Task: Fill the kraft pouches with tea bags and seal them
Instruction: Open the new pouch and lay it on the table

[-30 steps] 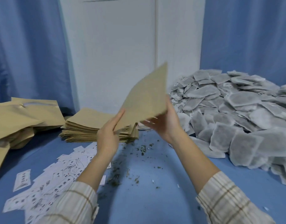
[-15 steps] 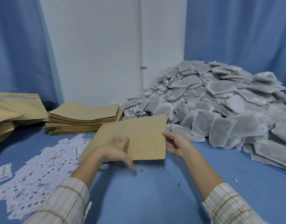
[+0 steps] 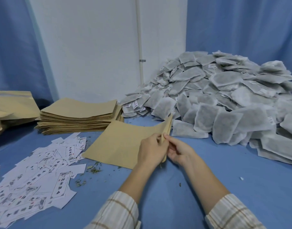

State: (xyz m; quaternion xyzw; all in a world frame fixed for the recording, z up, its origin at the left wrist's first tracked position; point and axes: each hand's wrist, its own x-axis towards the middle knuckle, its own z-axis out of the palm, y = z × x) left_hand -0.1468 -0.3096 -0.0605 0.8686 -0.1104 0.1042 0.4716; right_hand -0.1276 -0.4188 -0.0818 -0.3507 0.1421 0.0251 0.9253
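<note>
A flat kraft pouch (image 3: 118,142) lies on the blue table in front of me, its right edge lifted. My left hand (image 3: 150,151) and my right hand (image 3: 178,149) meet at that edge, and each pinches a layer of the pouch mouth. A big heap of grey tea bags (image 3: 221,100) fills the right side of the table, just beyond the pouch. A stack of empty kraft pouches (image 3: 77,116) stands behind the pouch to the left.
Loose printed white labels (image 3: 34,176) are scattered at the front left. Some filled kraft pouches (image 3: 11,104) lie at the far left. Tea crumbs (image 3: 94,169) dot the blue table (image 3: 224,171). A white wall and blue curtains close the back.
The pouch came down from mid-air onto the table. My hands moved from its two sides to its right edge, where they now pinch the mouth.
</note>
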